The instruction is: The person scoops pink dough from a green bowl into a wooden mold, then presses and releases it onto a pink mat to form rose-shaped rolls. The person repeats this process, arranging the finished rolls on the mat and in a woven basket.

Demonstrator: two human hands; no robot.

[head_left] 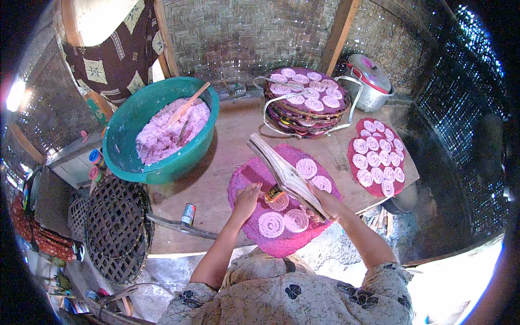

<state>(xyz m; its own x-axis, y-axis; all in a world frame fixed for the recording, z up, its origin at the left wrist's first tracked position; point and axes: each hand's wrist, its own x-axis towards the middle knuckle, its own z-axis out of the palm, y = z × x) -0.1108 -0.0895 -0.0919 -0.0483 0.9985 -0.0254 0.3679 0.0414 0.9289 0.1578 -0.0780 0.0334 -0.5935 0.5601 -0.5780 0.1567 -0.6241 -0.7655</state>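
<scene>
My right hand is closed round the lower end of a split wooden press, which slants over a round magenta cloth. Beneath the press is a small printed can, upright or nearly so, above a pink dough coil. My left hand lies on the cloth's left side, fingers stretched toward the can; whether they touch it I cannot tell. Several pale pink coils, among them a large one, sit on the cloth around the press.
A green basin of pink dough with a wooden paddle stands at the left. Behind are stacked coil-covered rounds and a metal pot. Another coil-covered round overhangs the table's right edge. A drink can stands near the front.
</scene>
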